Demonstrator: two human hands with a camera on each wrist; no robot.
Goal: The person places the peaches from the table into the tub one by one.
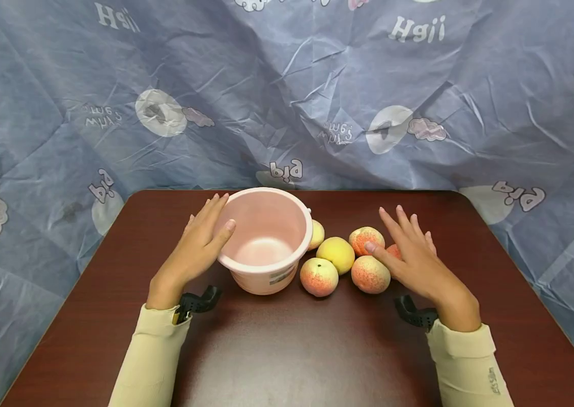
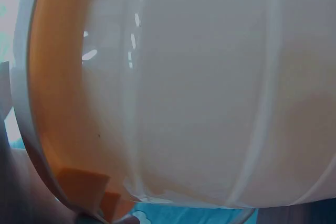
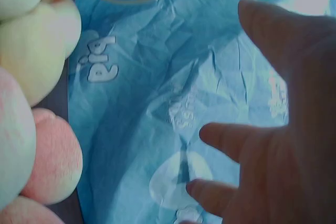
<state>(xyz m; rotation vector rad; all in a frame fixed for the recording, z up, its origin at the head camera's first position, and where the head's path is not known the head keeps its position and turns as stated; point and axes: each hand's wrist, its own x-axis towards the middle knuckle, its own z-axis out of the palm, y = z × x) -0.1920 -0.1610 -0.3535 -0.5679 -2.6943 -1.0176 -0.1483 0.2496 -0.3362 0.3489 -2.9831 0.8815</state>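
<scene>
A pale pink plastic bucket [image 1: 256,280] stands upright left of the middle of the table. My left hand [image 1: 192,249] is at its left side, fingers straight and thumb over the rim in the head view. The bucket's outer wall [image 2: 199,87] fills most of the left wrist view. Just right of the bucket sit several peaches, among them a yellow one [image 1: 336,255] and a red-speckled one [image 1: 319,277] in front. My right hand [image 1: 419,263], fingers spread and holding nothing, hovers by the rightmost peaches [image 1: 370,275], partly hiding a redder peach [image 1: 395,252].
The dark red-brown table [image 1: 287,345] has rounded far corners. Behind and beside it hangs a creased blue cloth [image 1: 266,113] with printed letters and clouds. Each wrist carries a black camera mount [image 1: 202,299] over a pale sleeve.
</scene>
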